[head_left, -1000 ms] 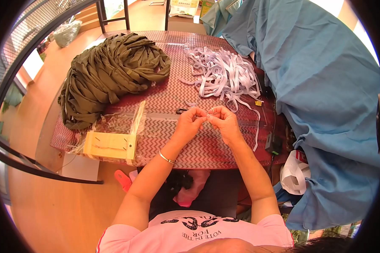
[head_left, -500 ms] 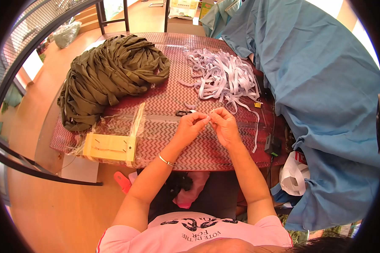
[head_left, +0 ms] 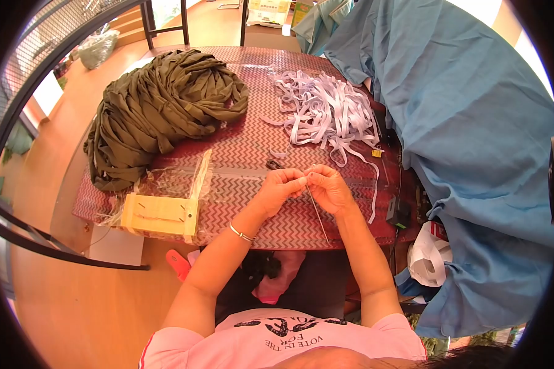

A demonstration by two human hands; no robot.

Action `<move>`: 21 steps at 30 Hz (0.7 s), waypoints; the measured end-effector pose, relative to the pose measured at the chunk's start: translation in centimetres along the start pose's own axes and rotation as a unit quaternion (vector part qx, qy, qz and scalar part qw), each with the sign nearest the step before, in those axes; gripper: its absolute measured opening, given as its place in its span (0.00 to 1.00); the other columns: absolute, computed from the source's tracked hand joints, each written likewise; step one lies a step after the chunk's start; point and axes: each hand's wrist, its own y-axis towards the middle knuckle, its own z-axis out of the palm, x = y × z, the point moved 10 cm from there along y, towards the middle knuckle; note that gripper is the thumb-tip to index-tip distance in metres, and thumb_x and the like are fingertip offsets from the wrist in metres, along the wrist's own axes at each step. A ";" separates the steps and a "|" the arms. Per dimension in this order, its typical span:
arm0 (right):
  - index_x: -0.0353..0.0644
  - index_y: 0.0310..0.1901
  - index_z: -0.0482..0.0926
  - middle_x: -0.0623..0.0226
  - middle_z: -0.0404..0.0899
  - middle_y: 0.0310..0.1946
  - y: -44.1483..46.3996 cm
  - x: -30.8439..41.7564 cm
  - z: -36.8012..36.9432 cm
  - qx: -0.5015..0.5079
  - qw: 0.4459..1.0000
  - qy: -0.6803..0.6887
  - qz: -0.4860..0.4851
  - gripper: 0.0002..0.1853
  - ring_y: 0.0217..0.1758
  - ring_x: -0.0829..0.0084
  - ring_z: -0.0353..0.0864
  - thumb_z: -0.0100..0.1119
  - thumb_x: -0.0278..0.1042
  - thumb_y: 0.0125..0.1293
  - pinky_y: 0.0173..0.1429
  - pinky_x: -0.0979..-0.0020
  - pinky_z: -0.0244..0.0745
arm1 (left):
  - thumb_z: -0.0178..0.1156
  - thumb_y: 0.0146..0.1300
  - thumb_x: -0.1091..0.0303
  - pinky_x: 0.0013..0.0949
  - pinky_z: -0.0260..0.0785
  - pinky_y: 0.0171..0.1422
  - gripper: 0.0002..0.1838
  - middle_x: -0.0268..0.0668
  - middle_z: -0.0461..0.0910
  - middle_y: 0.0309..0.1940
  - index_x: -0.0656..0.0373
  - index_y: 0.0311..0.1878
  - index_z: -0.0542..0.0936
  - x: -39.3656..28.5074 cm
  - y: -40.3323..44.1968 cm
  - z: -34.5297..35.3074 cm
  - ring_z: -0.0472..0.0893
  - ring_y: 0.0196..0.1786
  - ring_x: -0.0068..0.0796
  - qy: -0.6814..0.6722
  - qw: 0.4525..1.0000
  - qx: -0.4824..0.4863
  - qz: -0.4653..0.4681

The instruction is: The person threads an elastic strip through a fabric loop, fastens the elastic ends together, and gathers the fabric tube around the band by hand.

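Note:
My left hand (head_left: 281,189) and my right hand (head_left: 330,190) meet over the near middle of the table, both closed in a pinch. A long thin rod (head_left: 317,212), like a stiff wire, slants from between the fingertips towards the table's front edge. Its upper end is hidden by the fingers. Just beyond my left hand lies a small dark looped object (head_left: 274,165), perhaps scissor handles. Past my right hand is a tangled heap of whitish flat tape or elastic (head_left: 329,114), with one loose strand (head_left: 375,190) trailing forward.
A big bundle of olive-green fabric strips (head_left: 166,111) covers the table's far left. Before it sits a yellow wooden block with nails (head_left: 160,212), taped down. Blue cloth (head_left: 474,141) hangs along the right side. A small black box (head_left: 398,213) sits near the right edge.
The thin rod now shows below my fingertips, where it was not visible before. Both hands have shifted slightly towards me, still pinched together.

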 end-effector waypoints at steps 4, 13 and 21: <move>0.33 0.37 0.80 0.65 0.80 0.35 -0.2 0.2 0.6 -0.021 1.000 -0.003 -0.003 0.04 0.35 0.75 0.78 0.58 0.21 0.62 0.43 0.75 0.74 | 0.59 0.64 0.70 0.18 0.66 0.34 0.05 0.27 0.77 0.29 0.61 0.38 0.80 0.4 0.0 -0.2 0.73 0.28 0.14 -0.029 0.999 0.006 -0.016; 0.37 0.55 0.74 0.74 0.69 0.29 -2.1 3.4 2.3 -0.094 0.873 -0.455 -0.151 0.18 0.29 0.82 0.67 0.58 0.24 0.63 0.37 0.80 0.65 | 0.57 0.67 0.67 0.17 0.67 0.34 0.07 0.27 0.76 0.27 0.61 0.40 0.78 -0.4 0.2 -1.6 0.74 0.29 0.13 -0.100 0.994 -0.053 -0.009; 0.35 0.43 0.80 0.68 0.79 0.34 -3.7 7.3 5.0 -0.084 0.899 -0.358 -0.239 0.07 0.31 0.82 0.76 0.54 0.26 0.66 0.36 0.80 0.71 | 0.61 0.61 0.77 0.22 0.63 0.32 0.04 0.27 0.74 0.28 0.62 0.37 0.76 -3.5 -0.3 0.3 0.71 0.26 0.18 0.162 0.975 -0.045 0.146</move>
